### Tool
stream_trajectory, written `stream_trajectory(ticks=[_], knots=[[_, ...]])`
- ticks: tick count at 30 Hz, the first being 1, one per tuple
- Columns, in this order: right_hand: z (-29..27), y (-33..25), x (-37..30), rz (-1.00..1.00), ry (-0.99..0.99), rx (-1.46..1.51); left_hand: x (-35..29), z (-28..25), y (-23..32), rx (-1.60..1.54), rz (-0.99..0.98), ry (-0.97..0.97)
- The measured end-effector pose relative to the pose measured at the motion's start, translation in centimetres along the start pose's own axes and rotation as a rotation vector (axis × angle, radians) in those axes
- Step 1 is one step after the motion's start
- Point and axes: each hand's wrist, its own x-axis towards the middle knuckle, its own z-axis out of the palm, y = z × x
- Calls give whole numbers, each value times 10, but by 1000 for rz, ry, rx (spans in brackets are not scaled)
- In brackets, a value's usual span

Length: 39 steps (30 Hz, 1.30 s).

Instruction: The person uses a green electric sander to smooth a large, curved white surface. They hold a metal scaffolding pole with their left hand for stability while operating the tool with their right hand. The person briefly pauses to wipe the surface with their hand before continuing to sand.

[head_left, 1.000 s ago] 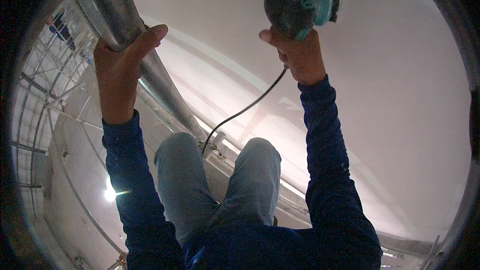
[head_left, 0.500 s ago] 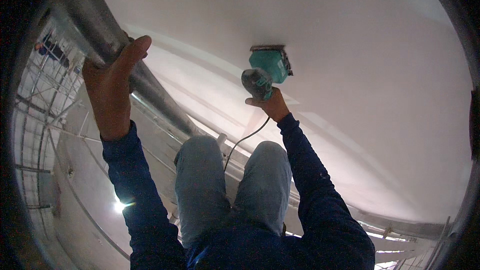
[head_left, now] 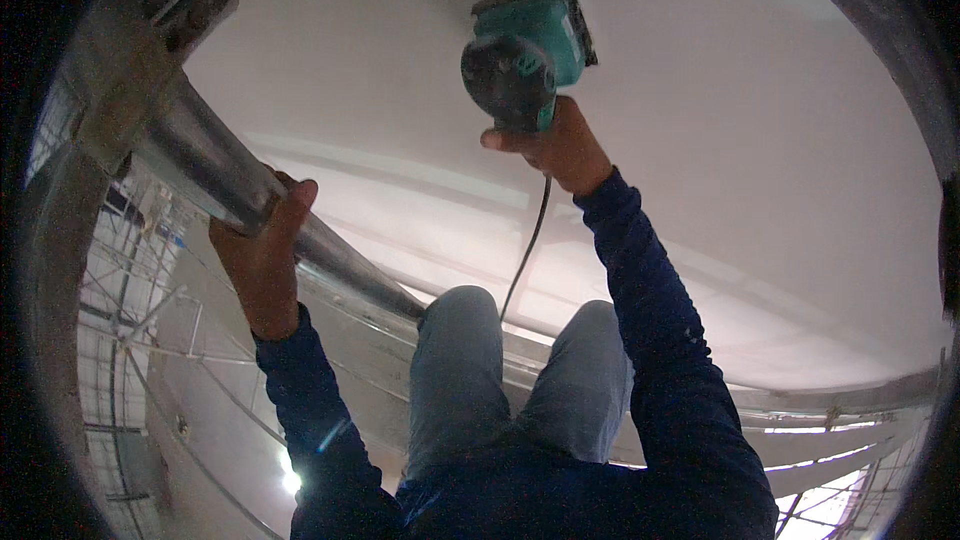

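My left hand (head_left: 262,258) is wrapped round a thick grey metal pipe (head_left: 215,165) that slants from the upper left down toward my knees. In my right hand (head_left: 562,148) is a teal and black electric sander (head_left: 530,40), gripped by its body. The sander's flat pad lies against a smooth white surface (head_left: 720,140). A dark cable (head_left: 528,250) hangs from the tool and runs down between my legs.
A clamp-like coupling (head_left: 130,105) joins the pipe to another tube (head_left: 205,8) at the upper left. Scaffold bars (head_left: 130,325) stand at the left. A bright lamp (head_left: 290,480) shines low at the left. My bent knees (head_left: 455,340) are in the lower middle.
The sander and my right hand have moved up across the white surface. In the picture, my left hand on the pipe sits lower and farther right. The pipe's coupling has come into view.
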Motion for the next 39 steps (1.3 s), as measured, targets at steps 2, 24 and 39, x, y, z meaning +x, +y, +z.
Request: stream_trajectory(ticks=[2, 24, 39], knots=[[-9, -35, 15, -23, -3, 31, 2, -3, 6, 2, 46, -39], [58, -45, 52, -60, 5, 40, 16, -27, 33, -65, -74, -48], [89, -93, 128, 8, -102, 170, 28, -41, 3, -86, -59, -75]])
